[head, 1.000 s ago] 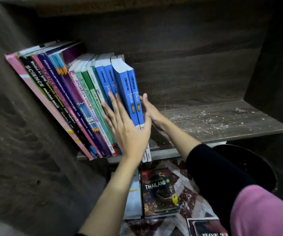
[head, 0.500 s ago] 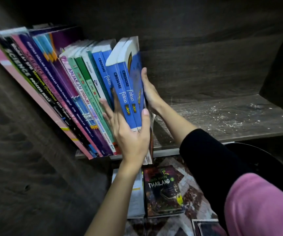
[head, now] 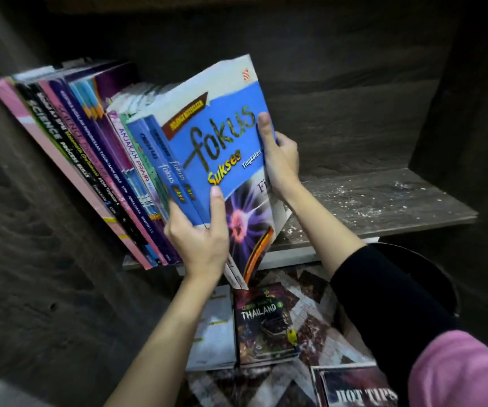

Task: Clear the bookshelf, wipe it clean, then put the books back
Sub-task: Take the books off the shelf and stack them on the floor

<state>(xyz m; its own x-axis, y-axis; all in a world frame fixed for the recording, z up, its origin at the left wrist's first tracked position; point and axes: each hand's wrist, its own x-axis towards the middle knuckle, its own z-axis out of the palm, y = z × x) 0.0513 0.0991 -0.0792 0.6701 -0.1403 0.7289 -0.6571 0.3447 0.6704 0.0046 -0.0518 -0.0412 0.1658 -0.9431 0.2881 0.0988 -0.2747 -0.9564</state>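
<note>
Two blue "Fokus Sukses" books point(head: 222, 142) are tilted out of the row, front cover facing me, lower end past the shelf's front edge. My left hand point(head: 198, 236) grips their spines near the bottom, thumb on the cover. My right hand point(head: 281, 160) holds the far edge of the cover, thumb on the front. A row of leaning books point(head: 90, 160) stays on the left part of the dark wooden shelf point(head: 383, 201), whose bare right part is speckled with white dust.
Below the shelf, on a patterned floor, lie a "Thailand" book point(head: 263, 321), a pale book point(head: 213, 327) beside it and a "Hot Tips" book point(head: 357, 389). A dark round bin point(head: 430, 277) stands under the shelf's right side. The cabinet's side walls close in left and right.
Both hands closed round the two blue books and pulled them out of the row toward me, turning the cover up. The other books stayed leaning in place.
</note>
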